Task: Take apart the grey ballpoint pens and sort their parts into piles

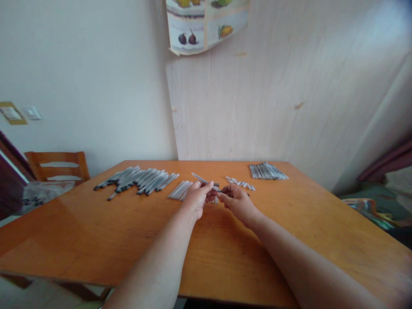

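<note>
Against a pale wall [96, 86], the wooden counter [222, 257] bears sorted groups, probably spaced to avoid mixing: dark-tipped pens [138, 179] left of centre, clear tubes [180, 190] and short white pieces [241, 184] near the middle, a neat row [267, 171] farther right. Mid-frame, the left hand [197, 198] pinches a slim pen [201, 178] along its barrel; the right hand [240, 201] pinches its lower end, seemingly for steadiness.

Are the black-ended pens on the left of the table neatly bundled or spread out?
Spread out: the pens lie loose across the table in a wide, uneven row with a jagged near edge.
</note>
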Action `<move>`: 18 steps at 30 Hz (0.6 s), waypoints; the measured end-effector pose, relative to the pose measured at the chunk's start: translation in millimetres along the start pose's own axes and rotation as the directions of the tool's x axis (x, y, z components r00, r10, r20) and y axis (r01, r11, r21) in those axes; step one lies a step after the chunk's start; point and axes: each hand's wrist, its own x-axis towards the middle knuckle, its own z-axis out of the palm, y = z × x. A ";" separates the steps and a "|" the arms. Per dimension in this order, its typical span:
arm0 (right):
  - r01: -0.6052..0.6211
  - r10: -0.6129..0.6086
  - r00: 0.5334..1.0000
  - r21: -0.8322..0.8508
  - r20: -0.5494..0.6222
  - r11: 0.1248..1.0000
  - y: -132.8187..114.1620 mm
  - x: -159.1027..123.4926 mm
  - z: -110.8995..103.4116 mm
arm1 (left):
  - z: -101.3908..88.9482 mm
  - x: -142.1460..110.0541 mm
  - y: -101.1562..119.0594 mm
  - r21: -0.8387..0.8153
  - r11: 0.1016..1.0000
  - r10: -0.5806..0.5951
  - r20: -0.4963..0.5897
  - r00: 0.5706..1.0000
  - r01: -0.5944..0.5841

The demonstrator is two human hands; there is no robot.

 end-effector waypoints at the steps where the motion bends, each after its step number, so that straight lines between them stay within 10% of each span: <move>1: -0.022 0.022 1.000 0.012 0.005 1.000 -0.8 -0.3 -0.1 | -0.2 -0.1 0.1 -0.003 1.000 0.001 0.001 1.000 -0.001; 18: -0.062 0.060 0.998 0.059 0.032 0.996 -4.5 -2.0 0.5 | 0.5 -0.2 -0.2 0.002 1.000 -0.009 -0.017 1.000 0.009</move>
